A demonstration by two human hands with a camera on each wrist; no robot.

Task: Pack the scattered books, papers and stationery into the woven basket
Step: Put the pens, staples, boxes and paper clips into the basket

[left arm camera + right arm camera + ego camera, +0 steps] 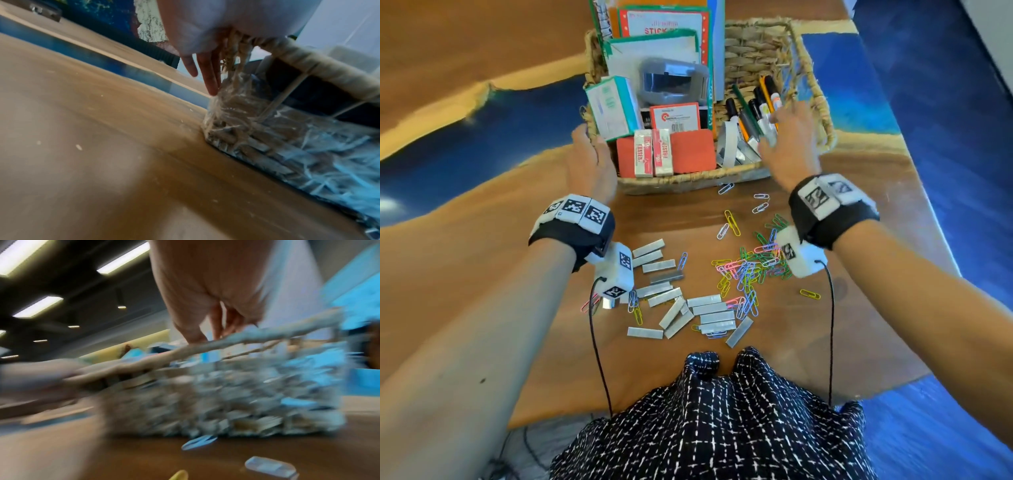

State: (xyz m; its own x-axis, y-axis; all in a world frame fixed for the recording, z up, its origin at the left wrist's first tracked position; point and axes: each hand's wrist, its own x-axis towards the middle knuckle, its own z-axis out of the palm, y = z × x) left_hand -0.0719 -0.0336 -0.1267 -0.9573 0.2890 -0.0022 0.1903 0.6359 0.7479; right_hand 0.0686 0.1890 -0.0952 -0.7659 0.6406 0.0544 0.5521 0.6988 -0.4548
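Flanking 1 basket (812,85) (w/ 2 erasers (653,152)): 2 hands (789,150).

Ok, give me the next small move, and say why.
Probably draw the right hand back from the pens to gather paper clips: clips and staples lie loose on the table, outside the basket.

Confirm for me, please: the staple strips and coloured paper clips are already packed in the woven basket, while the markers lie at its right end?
Not quite. The head view shows the staple strips and paper clips loose on the table, in front of the woven basket. The markers do lie at its right end.
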